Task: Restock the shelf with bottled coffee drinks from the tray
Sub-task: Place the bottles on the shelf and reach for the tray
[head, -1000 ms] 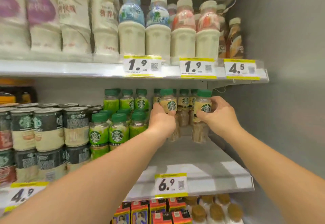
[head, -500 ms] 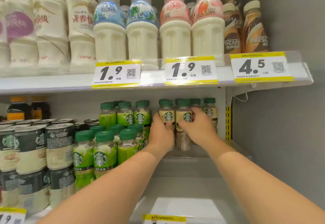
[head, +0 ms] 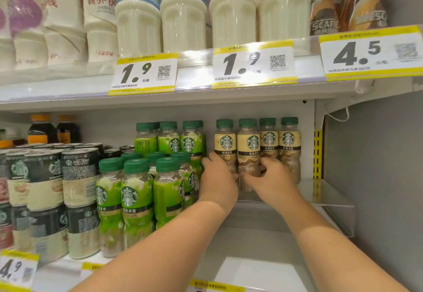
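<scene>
Several cream-labelled coffee bottles with green caps stand in a row at the back right of the middle shelf [head: 270, 214]. My left hand [head: 217, 181] wraps the lower part of the leftmost cream bottle [head: 225, 141]. My right hand [head: 272, 180] grips the base of the second cream bottle [head: 248, 145]. Both bottles stand upright, close beside the two bottles at the far right [head: 289, 140]. The tray is out of view.
Green-labelled bottles [head: 137, 191] fill the shelf to the left of my hands, with stacked cans [head: 77, 177] further left. A clear divider [head: 336, 209] edges the shelf on the right. The upper shelf [head: 194, 92] holds milk drinks and hangs low overhead.
Both hands have slid down from the bottles' labels to their bases. The two bottles now stand deeper on the shelf, next to the back-right ones. The camera has moved closer.
</scene>
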A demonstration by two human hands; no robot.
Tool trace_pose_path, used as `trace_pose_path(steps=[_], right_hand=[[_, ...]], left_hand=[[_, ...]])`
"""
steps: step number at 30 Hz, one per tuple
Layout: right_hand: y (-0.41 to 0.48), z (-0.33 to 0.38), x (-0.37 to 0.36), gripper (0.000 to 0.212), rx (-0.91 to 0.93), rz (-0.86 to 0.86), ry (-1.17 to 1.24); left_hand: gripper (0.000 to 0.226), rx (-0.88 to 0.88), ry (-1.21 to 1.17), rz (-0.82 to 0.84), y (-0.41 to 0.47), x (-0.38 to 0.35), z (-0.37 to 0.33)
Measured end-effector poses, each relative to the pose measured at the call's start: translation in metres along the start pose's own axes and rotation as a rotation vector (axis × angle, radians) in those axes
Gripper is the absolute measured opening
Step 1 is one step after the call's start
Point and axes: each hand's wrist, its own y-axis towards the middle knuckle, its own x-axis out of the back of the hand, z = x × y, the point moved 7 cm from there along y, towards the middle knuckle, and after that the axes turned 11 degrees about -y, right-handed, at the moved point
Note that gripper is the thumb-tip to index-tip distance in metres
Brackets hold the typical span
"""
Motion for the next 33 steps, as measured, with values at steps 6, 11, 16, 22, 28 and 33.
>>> trace_pose_path(steps=[6, 11, 16, 22, 28, 33], right_hand=[[0.004, 0.001, -0.009, 0.039, -0.06, 0.006, -0.072], [0.002, 0.007, -0.013, 0.04, -0.053, 0.005, -0.116], [-0.001, 0.013, -0.011, 0.047, -0.071, 0.014, -0.195], [-0.005, 0.019, -0.008, 0.057, -0.073, -0.003, -0.258], [-0.007, 0.022, -0.007, 0.056, -0.049, 0.014, -0.264], [-0.017, 0.039, 0.005, 0.056, 0.047, -0.004, -0.436]], left_hand=[[0.063, 0.099, 0.121, -0.039, 0.004, 0.003, 0.0], [0.034, 0.102, 0.132, -0.071, 0.003, 0.009, 0.001], [0.015, 0.031, 0.186, -0.014, 0.003, 0.014, -0.005], [0.013, 0.02, 0.202, 0.046, -0.002, 0.016, -0.015], [0.039, -0.015, 0.203, 0.038, -0.013, 0.021, -0.016], [0.043, -0.086, 0.246, 0.131, -0.028, 0.023, -0.015]])
